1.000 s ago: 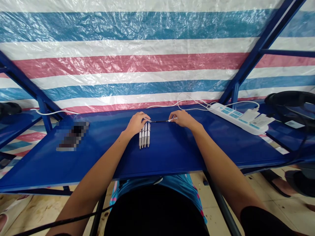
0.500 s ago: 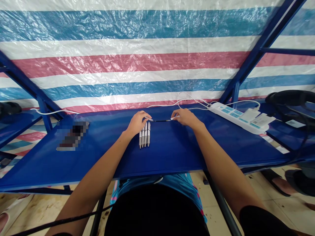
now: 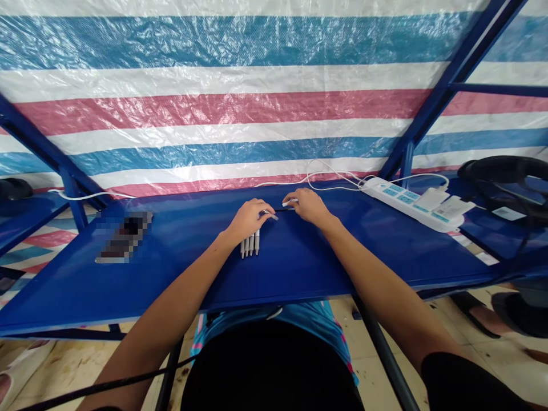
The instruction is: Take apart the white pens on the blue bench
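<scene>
Over the blue table, in the head view, the left hand pinches a small grey pen piece with its thumb and finger. Near it, the right hand pinches a white pen piece. A thin dark stick is between the hands; I cannot tell if they touch it. Four pens lie side by side, partly hidden by the left hand. A white power strip sits on the right.

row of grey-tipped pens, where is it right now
In the head view, the row of pens lies on the blue tabletop, slightly left of centre, its far ends hidden behind the left hand.
</scene>
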Motion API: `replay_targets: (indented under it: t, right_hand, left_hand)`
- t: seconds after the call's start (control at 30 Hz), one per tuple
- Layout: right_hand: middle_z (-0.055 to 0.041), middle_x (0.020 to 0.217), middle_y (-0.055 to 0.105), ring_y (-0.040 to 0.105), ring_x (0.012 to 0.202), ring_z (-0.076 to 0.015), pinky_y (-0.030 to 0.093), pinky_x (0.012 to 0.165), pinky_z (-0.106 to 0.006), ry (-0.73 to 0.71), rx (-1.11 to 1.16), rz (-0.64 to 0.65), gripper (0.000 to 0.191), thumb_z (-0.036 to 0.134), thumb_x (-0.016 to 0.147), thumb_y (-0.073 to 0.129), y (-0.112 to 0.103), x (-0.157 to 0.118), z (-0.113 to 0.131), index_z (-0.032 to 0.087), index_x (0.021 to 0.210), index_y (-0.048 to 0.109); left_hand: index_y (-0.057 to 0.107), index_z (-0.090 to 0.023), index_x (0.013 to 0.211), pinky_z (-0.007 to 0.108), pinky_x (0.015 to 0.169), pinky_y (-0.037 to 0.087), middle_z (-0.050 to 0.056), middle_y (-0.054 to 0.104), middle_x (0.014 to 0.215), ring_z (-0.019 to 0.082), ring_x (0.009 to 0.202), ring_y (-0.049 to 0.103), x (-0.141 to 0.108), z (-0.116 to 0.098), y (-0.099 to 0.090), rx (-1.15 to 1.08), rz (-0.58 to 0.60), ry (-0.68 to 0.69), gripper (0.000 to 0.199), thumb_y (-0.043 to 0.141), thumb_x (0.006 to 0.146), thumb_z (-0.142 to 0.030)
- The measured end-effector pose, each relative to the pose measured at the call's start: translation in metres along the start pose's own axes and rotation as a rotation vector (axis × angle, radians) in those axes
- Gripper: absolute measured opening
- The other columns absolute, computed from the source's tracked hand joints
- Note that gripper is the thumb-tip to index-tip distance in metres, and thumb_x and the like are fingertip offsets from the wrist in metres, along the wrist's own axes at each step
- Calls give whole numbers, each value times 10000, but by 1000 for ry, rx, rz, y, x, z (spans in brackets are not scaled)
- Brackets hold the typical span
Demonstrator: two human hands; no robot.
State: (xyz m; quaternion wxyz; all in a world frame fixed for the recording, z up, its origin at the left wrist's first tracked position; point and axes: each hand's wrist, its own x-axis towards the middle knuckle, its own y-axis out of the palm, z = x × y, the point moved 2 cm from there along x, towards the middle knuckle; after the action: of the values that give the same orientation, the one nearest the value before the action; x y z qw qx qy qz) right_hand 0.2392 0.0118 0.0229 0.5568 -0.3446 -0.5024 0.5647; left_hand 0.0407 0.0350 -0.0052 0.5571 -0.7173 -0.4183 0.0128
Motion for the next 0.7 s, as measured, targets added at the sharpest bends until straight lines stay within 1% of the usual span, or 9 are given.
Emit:
replay_targets:
  t: [0.2, 0.33, 0.57, 0.63, 0.7]
  right_hand:
    - [-125, 1093, 773, 661, 1129, -282, 515, 953, -355, -46, -44, -19, 324, 98, 972, 572, 7, 3, -1, 236, 1123, 824]
    - [-120, 1083, 770, 654, 1100, -269, 510, 943, -343, -72, -30, -37, 303, 104, 965, 588, 9, 4, -4, 235, 1104, 824]
    - [-133, 1157, 766, 688, 1108, -278, 510, 967, -396, 2, 55, -24, 283, 139, 1001, 564, 6, 4, -5, 226, 1156, 784]
    - [-121, 1136, 774, 703, 1081, -267, 522, 932, -373, 23, 98, -31, 247, 168, 998, 590, 5, 3, -4, 233, 1149, 774]
    - [-101, 1075, 786, 715, 1039, -254, 532, 872, -339, 54, 131, -35, 202, 217, 990, 630, 3, 2, -4, 246, 1131, 771]
  left_hand:
    - [777, -225, 982, 382, 923, 534, 48, 765, 947, 220, 935, 680, 1, -4, 4, 30, 24, 62, 143, 635, 996, -231]
    - [776, -226, 985, 378, 926, 532, 45, 761, 938, 217, 928, 674, 1, -4, 3, 43, 39, 51, 145, 631, 995, -228]
    - [783, -231, 1000, 377, 914, 538, 44, 775, 901, 233, 930, 677, 1, -6, 1, 56, 102, -1, 142, 648, 966, -200]
    - [786, -236, 998, 378, 907, 540, 45, 780, 887, 240, 933, 678, 1, -7, 2, 57, 117, 6, 148, 648, 961, -196]
    - [787, -240, 997, 379, 904, 540, 46, 784, 889, 243, 939, 679, 1, -8, 3, 56, 123, 16, 155, 639, 968, -207]
